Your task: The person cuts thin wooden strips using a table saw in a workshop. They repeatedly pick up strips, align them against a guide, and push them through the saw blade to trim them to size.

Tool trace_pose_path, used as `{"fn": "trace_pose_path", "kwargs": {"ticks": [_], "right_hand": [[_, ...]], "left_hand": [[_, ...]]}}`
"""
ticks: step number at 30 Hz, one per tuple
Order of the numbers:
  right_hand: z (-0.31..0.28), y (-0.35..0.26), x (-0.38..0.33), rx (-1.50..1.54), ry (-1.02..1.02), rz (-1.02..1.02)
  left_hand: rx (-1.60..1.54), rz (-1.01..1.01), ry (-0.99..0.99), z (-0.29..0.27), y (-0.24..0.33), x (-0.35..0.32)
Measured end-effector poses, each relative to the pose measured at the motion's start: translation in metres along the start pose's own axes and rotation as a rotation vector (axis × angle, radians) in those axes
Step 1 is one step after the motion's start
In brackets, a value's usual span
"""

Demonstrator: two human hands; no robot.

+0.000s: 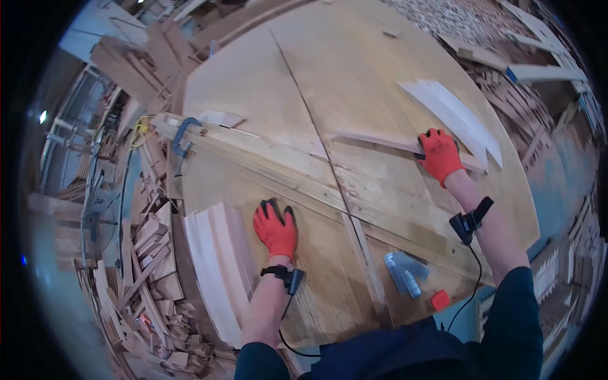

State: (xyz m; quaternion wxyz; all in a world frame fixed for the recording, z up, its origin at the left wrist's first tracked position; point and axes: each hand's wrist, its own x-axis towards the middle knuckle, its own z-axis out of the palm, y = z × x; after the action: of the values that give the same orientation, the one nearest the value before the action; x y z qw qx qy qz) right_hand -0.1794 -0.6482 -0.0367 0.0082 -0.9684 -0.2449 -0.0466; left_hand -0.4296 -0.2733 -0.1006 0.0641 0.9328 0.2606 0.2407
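My right hand [440,155], in a red glove with dark fingertips, is closed over the right part of a narrow wooden strip [373,138]. The strip lies slantwise on the large wooden worktable [247,69]. Just beyond that hand rests a group of pale wooden pieces [453,114]. My left hand [277,231], gloved the same way, lies palm down with fingers apart and holds nothing visible. To its left is a row of pale, slightly curved wooden pieces [218,266] set side by side. Each wrist wears a black strapped device with a cable.
Long boards [278,174] cross the table diagonally, with a blue C-clamp [185,136] at their left end. A shiny bluish object [405,273] and a small red piece [439,299] lie near the front edge. Wood offcuts [152,266] are heaped at the left; more scraps lie right.
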Motion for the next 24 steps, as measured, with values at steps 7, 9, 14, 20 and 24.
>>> {"fn": "trace_pose_path", "kwargs": {"ticks": [7,9,14,20,24], "right_hand": [[0.005,0.080,-0.099,0.132,-0.171,0.067],[0.001,0.083,-0.106,0.114,-0.238,0.112],[-0.006,0.080,-0.131,0.047,-0.304,0.128],[-0.019,0.110,-0.183,0.041,-0.343,0.303],[-0.016,0.124,-0.193,-0.016,-0.440,0.205]], "left_hand": [[-0.359,0.312,0.075,-0.015,0.099,0.062],[-0.031,0.294,-0.111,-0.003,0.128,0.087],[0.400,0.123,-0.460,0.028,0.180,0.100],[-0.072,0.230,-0.478,0.014,0.196,0.093],[-0.045,0.859,-1.227,-0.066,0.263,0.056]]}}
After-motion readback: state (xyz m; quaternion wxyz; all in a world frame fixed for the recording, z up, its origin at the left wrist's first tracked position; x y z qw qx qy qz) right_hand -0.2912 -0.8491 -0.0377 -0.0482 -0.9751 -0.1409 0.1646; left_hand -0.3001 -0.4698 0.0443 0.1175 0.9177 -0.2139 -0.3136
